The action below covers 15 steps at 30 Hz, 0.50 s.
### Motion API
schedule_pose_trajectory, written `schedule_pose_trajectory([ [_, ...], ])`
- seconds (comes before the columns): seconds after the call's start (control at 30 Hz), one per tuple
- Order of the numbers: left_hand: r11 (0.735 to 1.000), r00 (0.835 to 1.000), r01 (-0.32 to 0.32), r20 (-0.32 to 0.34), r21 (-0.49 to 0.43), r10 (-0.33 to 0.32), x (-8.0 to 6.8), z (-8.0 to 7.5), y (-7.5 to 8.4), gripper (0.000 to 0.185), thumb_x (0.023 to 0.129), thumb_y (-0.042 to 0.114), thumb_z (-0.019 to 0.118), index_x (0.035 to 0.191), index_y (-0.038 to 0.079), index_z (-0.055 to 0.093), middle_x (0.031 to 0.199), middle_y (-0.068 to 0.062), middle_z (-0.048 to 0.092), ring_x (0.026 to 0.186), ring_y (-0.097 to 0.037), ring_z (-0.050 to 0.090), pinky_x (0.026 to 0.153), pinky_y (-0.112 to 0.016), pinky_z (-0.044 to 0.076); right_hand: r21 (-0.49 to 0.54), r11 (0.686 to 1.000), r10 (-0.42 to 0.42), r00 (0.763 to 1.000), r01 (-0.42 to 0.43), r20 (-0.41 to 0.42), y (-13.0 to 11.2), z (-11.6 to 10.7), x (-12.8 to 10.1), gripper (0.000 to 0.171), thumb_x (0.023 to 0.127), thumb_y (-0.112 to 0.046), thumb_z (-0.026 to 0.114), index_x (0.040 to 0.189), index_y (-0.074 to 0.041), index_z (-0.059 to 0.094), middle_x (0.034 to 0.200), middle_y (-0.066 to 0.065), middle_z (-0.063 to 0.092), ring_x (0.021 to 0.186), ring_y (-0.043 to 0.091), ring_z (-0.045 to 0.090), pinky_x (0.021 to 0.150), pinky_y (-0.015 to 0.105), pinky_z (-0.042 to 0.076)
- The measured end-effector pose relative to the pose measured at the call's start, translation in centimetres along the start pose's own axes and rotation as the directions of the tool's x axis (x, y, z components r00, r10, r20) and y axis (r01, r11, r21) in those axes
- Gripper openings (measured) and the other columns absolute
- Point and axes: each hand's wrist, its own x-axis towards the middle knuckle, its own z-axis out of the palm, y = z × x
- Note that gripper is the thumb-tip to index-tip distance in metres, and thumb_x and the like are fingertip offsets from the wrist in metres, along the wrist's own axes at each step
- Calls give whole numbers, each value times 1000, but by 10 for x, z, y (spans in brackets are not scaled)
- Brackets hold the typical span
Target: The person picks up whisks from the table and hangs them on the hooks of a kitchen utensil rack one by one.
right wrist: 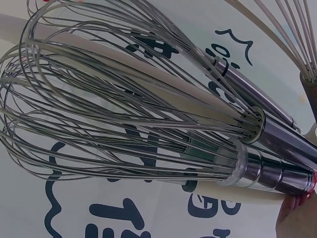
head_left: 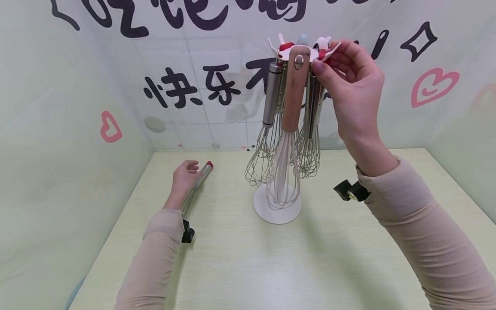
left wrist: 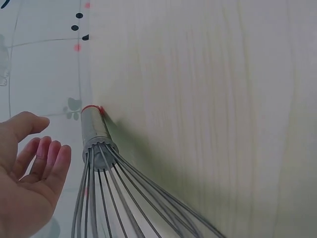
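Note:
A white rotating rack, its round base point(head_left: 277, 215) on the table, carries several hanging whisks around its top. In front hangs a whisk with a wooden handle point(head_left: 296, 92). At the rack's right hook, my right hand point(head_left: 358, 84) pinches the red-tipped handle end of a steel whisk point(right wrist: 252, 168), thumb in front and fingers behind. Over on the left lies another steel whisk point(head_left: 204, 172) with a red end, wires toward me. My left hand point(head_left: 185, 176) is beside its handle; the left wrist view shows a gap between the loosely bent fingers point(left wrist: 54, 158) and the whisk point(left wrist: 96, 129).
Behind the table point(head_left: 232, 267) hangs a printed backdrop point(head_left: 217, 133) with black lettering and pink hearts. Pale curtain-like walls point(head_left: 69, 172) close in the left and right sides. Black camera mounts point(head_left: 352, 190) sit at both sleeve cuffs.

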Motion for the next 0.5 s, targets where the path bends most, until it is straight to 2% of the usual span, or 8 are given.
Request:
schedule_pose_trajectory([
  [0.07,1000,1000,8,8,9,-8,0,0,-3,47,92,5,55,137,-3,43,134,-24,51,124,-38,50,106,-46,48,-28,999,-19,1000,19,1,1,0,0,21,81,3,71,97,-9,66,93,2,64,91,18,61,81,18,56],
  [0.3,999,999,16,29,45,-17,1,-1,-9,47,93,4,55,138,-3,43,135,-25,50,126,-38,49,107,-46,47,64,996,60,998,-59,-17,-1,0,1,25,77,5,74,98,-3,65,93,6,62,92,18,59,82,17,56],
  [0.5,997,1000,18,23,73,-19,2,-2,-13,47,92,4,56,136,-4,44,133,-26,52,124,-38,50,106,-46,47,65,996,62,998,-61,-17,-1,0,2,25,76,5,74,99,-3,65,94,6,62,92,18,59,82,17,55],
])
